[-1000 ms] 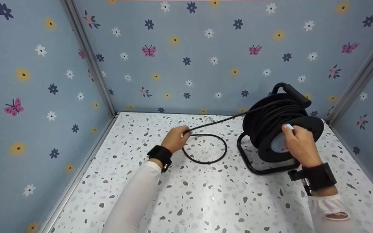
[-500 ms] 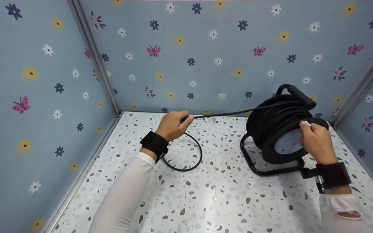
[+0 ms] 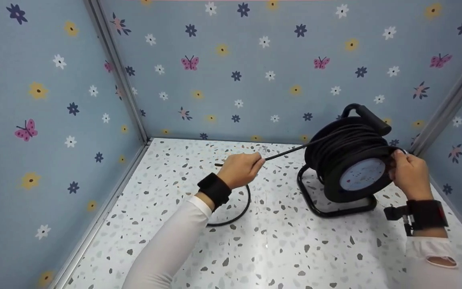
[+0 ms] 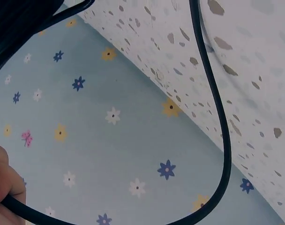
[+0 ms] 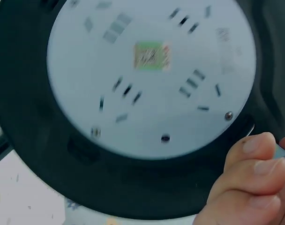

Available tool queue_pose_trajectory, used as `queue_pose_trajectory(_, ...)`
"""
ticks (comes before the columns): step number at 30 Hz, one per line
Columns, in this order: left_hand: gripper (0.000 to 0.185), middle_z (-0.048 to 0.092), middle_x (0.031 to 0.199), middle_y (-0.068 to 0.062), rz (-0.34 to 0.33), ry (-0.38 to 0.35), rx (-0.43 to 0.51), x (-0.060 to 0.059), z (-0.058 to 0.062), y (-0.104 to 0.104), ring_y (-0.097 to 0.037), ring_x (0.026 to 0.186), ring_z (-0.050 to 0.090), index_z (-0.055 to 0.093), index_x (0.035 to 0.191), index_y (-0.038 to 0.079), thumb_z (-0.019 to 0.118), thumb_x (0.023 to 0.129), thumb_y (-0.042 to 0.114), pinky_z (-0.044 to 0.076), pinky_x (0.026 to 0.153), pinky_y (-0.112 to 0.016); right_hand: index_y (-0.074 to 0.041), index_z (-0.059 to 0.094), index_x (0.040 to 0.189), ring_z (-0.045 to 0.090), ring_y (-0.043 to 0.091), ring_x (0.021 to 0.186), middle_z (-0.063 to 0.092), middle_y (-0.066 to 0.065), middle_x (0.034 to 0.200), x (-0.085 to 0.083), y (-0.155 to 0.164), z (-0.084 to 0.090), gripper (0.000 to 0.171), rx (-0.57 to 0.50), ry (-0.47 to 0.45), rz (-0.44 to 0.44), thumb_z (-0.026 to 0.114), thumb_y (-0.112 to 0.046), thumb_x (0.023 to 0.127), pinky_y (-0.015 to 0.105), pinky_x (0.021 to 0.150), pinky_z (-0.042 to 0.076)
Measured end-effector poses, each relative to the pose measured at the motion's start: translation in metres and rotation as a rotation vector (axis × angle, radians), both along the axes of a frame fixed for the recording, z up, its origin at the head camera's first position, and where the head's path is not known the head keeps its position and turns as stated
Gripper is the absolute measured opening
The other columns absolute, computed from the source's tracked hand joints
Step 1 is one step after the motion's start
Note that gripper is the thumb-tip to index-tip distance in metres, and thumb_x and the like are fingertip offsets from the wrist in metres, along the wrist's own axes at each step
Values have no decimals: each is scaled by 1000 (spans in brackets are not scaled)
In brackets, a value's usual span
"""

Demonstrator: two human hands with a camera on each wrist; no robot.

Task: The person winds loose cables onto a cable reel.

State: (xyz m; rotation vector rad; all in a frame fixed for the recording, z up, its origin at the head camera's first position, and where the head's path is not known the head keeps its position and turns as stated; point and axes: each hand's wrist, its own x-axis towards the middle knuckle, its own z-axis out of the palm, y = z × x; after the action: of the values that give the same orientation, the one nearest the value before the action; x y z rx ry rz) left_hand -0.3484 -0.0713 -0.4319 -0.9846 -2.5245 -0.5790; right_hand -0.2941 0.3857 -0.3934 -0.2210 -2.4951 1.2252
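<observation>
In the head view, my left hand (image 3: 240, 170) grips a black cable (image 3: 289, 151) that runs up to the cable reel (image 3: 345, 162) on the right. Past the hand the cable's loose part curves onto the floor; its short end pokes out behind the hand. The left wrist view shows the cable (image 4: 219, 105) bowing in a wide loop. My right hand (image 3: 411, 175) holds the small crank knob at the right edge of the reel's side disc. In the right wrist view its curled fingers (image 5: 248, 180) mostly hide the pale knob (image 5: 284, 152), beside the disc's white socket face (image 5: 152, 93).
The reel stands on a black tube frame (image 3: 313, 208) with a carrying handle (image 3: 371, 119) on top. Beneath lies a white speckled surface (image 3: 271, 241). Flower-printed blue panels (image 3: 251, 92) enclose it at the back and both sides.
The left hand first went back and left, then came forward and right along the cable. My right hand and the knob moved right as the disc turned. The loose loop shifted left.
</observation>
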Motion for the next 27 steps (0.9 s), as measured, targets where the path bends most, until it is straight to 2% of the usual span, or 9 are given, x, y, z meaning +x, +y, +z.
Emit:
queue_pose_trajectory(5,36,33,65,8,-5,-8,-24,3,-5,30,-12,56,35,52,87,13,46,118,29,29,57,-28,-6,62,74,52,9,45,53,-14,48,-3,14,-11,65,47,-26,-24,30,-44,116,26,49,42)
queue_pose_trajectory(9,35,35,67,8,-11,-53,-21,6,-8,52,-13,58,38,53,90,13,45,118,31,29,58,-28,-10,61,69,51,11,47,52,-14,47,-4,22,-23,67,102,-49,-36,27,-43,116,28,53,42)
queue_pose_trajectory(13,35,37,69,7,-34,-114,-13,8,-8,68,-13,61,41,54,93,13,43,119,33,31,60,-27,-9,59,71,53,11,47,54,-14,48,-4,26,-33,64,81,-81,-37,27,-42,116,28,53,43)
queue_pose_trajectory(15,34,38,70,7,-68,-155,14,9,-7,73,-12,62,41,56,95,12,43,119,33,31,61,-26,-8,58,74,54,10,45,54,-12,48,-4,28,-36,62,51,-100,-29,27,-42,116,27,52,44)
queue_pose_trajectory(19,29,44,73,6,-174,-269,99,5,-9,72,-11,63,41,63,105,10,50,117,33,33,64,-25,-6,55,82,55,10,45,56,-11,50,-5,30,-38,57,3,-136,2,29,-43,115,27,50,46)
queue_pose_trajectory(22,25,55,78,0,-225,-372,136,-2,-16,63,-12,66,45,68,116,6,60,113,30,37,67,-26,-6,56,83,55,10,45,56,-10,51,-6,31,-38,55,-1,-155,15,30,-43,115,27,49,46)
queue_pose_trajectory(24,23,67,87,-5,-217,-431,128,-8,-24,56,-13,73,54,70,121,3,66,110,24,45,73,-27,-8,56,80,54,10,46,56,-10,50,-5,32,-38,57,11,-168,10,30,-45,115,28,50,45)
queue_pose_trajectory(27,20,77,104,-13,-158,-514,58,-15,-38,46,-16,87,63,73,122,1,68,106,12,52,84,-31,-10,56,76,54,12,46,56,-10,49,-4,33,-40,60,36,-183,-8,29,-48,115,31,52,43)
